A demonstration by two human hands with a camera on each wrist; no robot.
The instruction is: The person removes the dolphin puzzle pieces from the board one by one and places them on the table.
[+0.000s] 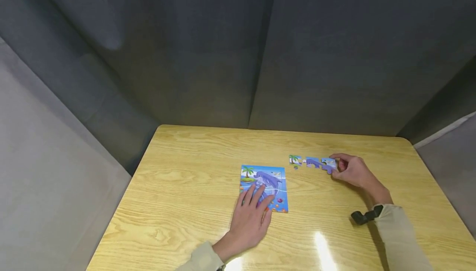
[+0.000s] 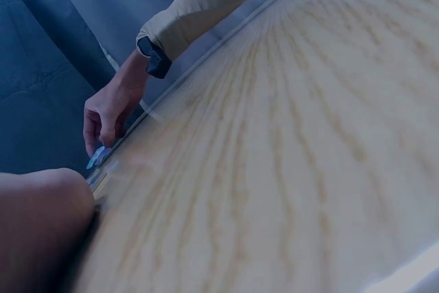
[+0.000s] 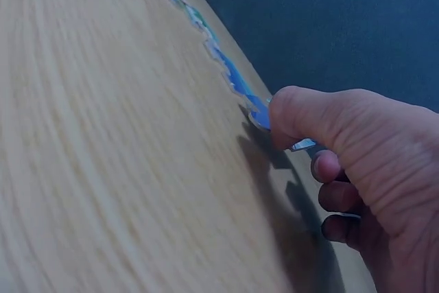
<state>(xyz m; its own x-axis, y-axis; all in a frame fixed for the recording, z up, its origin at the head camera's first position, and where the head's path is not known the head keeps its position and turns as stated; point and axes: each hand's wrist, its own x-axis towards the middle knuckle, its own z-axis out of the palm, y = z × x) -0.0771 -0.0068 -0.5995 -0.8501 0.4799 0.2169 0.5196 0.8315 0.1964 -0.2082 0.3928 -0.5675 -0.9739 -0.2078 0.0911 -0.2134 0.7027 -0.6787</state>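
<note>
My right hand [image 1: 353, 172] pinches a blue puzzle piece [image 1: 329, 164] between thumb and fingers, close over the table. To its left lie a piece with part of a dolphin [image 1: 312, 162] and a piece with a palm tree [image 1: 295, 160], in a rough row. In the right wrist view my thumb [image 3: 302, 118] covers much of the held piece. My left hand [image 1: 251, 219] rests with fingers spread on the lower part of a dolphin picture board [image 1: 280, 184], hiding some of it.
The wooden table [image 1: 178, 188] has rounded back corners. Dark grey curtains [image 1: 208, 56] hang right behind its far edge, with lighter grey panels [image 1: 44, 159] at the sides. A black wrist camera [image 1: 366, 215] sits on the right wrist.
</note>
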